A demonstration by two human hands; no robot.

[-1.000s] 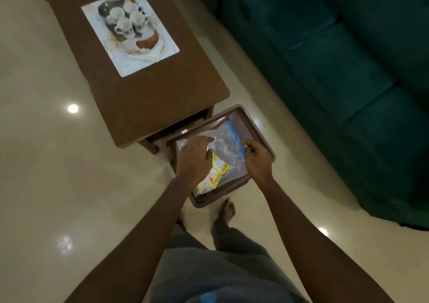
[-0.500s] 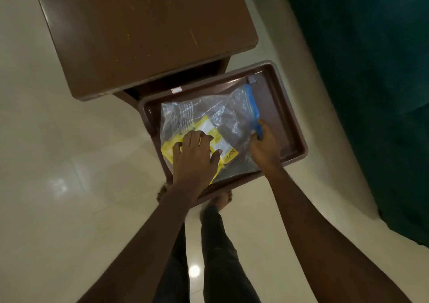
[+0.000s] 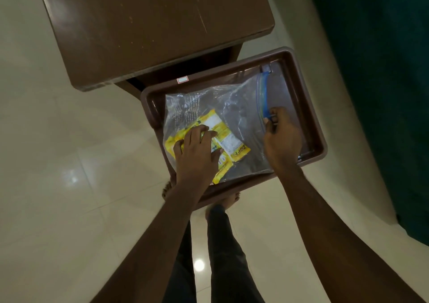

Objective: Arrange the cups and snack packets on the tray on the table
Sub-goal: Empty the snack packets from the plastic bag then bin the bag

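A brown plastic tray [image 3: 148, 107] sits low, just in front of the brown table [image 3: 151, 24]. A clear zip bag [image 3: 239, 114] holding yellow snack packets [image 3: 224, 128] lies in the tray. My left hand [image 3: 196, 156] rests on the bag over the packets, fingers spread and pressing down. My right hand [image 3: 281, 140] pinches the blue zip strip at the bag's right edge. No cups are in view.
A dark green sofa [image 3: 383, 93] fills the right side. The floor is glossy pale tile. My bare feet [image 3: 228, 201] stand at the tray's near edge, partly under it. The table's near corner overhangs the tray's far rim.
The view has tilted down and closer, so the cups on the table's far end have left the frame. My left hand has shifted lower on the bag. My right hand stays at the zip.
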